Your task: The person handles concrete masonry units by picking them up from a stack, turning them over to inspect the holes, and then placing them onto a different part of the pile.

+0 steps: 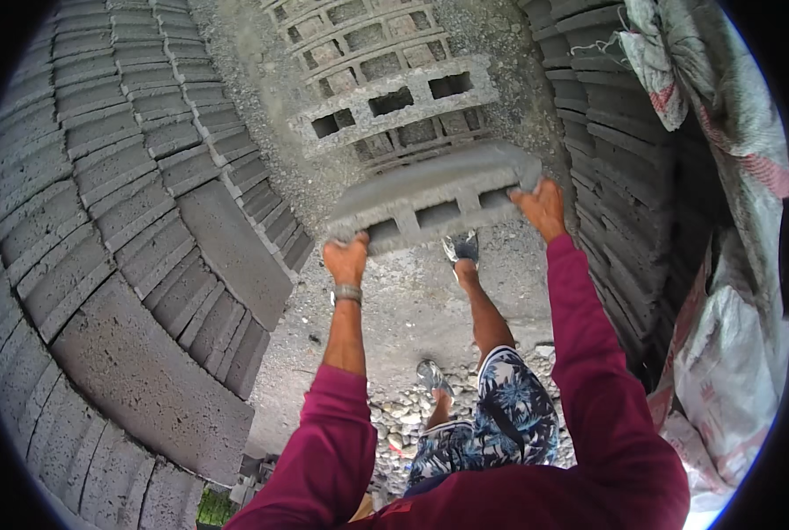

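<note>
At centre frame, the left hand (347, 259) and right hand (542, 206) clamp opposite ends of a grey hollow concrete block (434, 199), held above stacked grey blocks (385, 97) at upper centre.

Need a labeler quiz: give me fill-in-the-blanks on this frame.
1. Both hands, left hand and right hand, hold one hollow concrete ____.
2. The sleeves are coloured ____.
3. The wristband sits on the ____ wrist.
4. The stacked blocks lie ____ the held block in the picture.

Missing: block; maroon; left; above
</note>
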### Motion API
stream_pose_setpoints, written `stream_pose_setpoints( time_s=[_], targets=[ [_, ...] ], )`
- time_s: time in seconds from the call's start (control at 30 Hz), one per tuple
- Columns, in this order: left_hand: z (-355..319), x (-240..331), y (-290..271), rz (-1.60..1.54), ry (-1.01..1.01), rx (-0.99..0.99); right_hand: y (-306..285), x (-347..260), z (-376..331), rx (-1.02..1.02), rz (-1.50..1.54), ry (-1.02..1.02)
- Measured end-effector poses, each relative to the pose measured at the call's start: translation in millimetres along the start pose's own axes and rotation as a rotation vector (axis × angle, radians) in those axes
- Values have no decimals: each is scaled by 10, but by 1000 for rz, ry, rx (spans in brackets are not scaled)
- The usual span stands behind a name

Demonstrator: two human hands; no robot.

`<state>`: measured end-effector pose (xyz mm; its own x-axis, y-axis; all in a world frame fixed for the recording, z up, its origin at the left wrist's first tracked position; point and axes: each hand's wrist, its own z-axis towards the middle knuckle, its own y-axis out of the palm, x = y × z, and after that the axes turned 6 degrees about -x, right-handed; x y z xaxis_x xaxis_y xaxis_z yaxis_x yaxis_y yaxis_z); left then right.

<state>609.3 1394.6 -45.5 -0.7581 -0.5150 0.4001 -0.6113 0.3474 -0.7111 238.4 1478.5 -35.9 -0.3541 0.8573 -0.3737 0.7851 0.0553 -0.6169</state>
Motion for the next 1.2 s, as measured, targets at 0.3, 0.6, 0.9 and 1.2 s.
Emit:
stream_pose_setpoints(
  time_s=[0.3,0.6,0.9,1.2],
  targets=[
    [-2521,-849,-1262,16,-280,-190,-662,290,-2627,-107,-341,43],
    [-3865,-1200,-2919,17,0,-147,-1094,41,-5416,173,-253,-8],
    [-4940,-1302,-4603,139,120,-40,-1109,-141,-7032,210,-170,-156],
    [-5216,-1449,-5572,117,166,164,-905,-793,-7512,188,10,-420]
  ],
)
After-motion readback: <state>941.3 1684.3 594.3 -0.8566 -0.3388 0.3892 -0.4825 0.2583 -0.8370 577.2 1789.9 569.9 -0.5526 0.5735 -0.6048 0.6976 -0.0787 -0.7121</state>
